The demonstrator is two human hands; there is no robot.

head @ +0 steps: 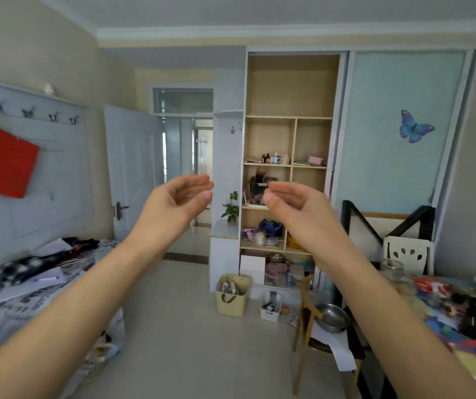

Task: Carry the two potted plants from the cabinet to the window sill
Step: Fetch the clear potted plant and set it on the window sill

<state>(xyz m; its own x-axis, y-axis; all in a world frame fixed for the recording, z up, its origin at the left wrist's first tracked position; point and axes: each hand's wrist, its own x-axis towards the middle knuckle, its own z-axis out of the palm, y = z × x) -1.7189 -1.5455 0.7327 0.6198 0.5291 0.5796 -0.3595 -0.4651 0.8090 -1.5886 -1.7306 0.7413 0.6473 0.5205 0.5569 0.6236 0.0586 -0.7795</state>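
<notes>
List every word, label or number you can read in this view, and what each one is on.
None can be read with confidence.
Dark print on the white sack at lower left: blurred and upside down.
Labels on the small bottles on the shelf: too small.
Print on the colourful packaging at right: blurred.

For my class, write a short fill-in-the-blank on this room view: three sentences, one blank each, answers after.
1. Both hands, left hand and right hand, hold ____.
2. The one potted plant in view stands on a low white ____.
3. The sticker on the sliding door is a blue ____.

Answers: nothing; cabinet; butterfly
</notes>
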